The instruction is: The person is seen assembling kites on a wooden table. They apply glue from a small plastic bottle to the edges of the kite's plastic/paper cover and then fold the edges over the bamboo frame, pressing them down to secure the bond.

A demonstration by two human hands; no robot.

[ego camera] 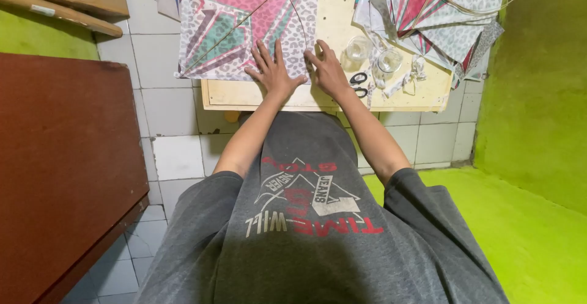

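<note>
Person is bent over a low pale board [333,10] lying on the tiled floor [174,120]. Both hands are down on the work.

Left hand [273,72]: flat, palm down, fingers spread apart, pressing on the near right corner of a paper kite [244,23]. Gripping nothing, just weight on the sheet.

Right hand [328,70]: also flat and open, fingers loosely spread, just beside the left one. Fingertips sit at the kite's right edge; the heel of the hand is on bare board. Can't tell whether the fingertips are on the paper or only at its edge.

The kite lies flat on the left half of the board, overhanging the left side onto the tiles. It extends away from the hands, up and to the person's left. Spotted grey-white pattern with pink and teal shapes, thin sticks crossing over it.

Right of the right hand, close by: black-handled scissors [359,83], touching nothing I can see but the board. Beyond them two clear glass jars [373,56], side by side.

Far right of the board: a stack of kites [440,10] in the same pattern, fanned out, well apart from both hands.

Left of the person: a dark red-brown table [61,169]. Green flooring [526,218] on the right.
</note>
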